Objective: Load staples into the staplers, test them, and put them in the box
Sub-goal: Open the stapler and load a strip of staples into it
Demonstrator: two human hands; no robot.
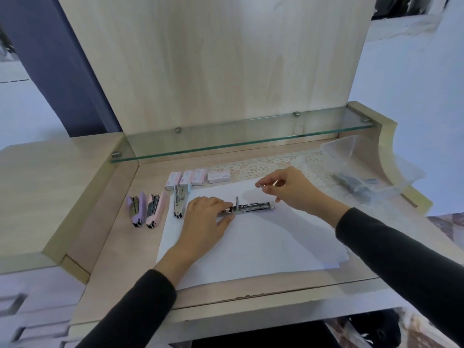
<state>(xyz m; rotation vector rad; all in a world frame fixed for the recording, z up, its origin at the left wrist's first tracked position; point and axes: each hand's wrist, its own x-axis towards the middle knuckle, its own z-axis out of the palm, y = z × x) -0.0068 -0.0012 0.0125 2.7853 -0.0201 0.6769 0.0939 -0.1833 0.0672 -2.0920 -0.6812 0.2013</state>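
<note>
Pale wood makes up the desk, with a glass shelf along the back and a white sheet of paper spread over the middle of the worktop. On the paper's back half lies an open stapler, its metal channel facing up. The left hand holds its hinge end, fingers on top and thumb at the near side. The right hand hovers just behind the channel, thumb and forefinger pinching what looks like a short strip of staples.

So the loading step is in hand, by my reading. The next move calls for lining the strip up with the narrow channel, lowering it in flat, then closing the top while the left hand keeps the base from sliding on the paper.

Three more staplers wait near the left edge, all open: purple, pink and a pale blue one. A clear plastic box at the back right corner already holds a dark stapler.

Four small pink staple packets sit behind the paper; their print is too small to read, and no brand shows anywhere.
</note>
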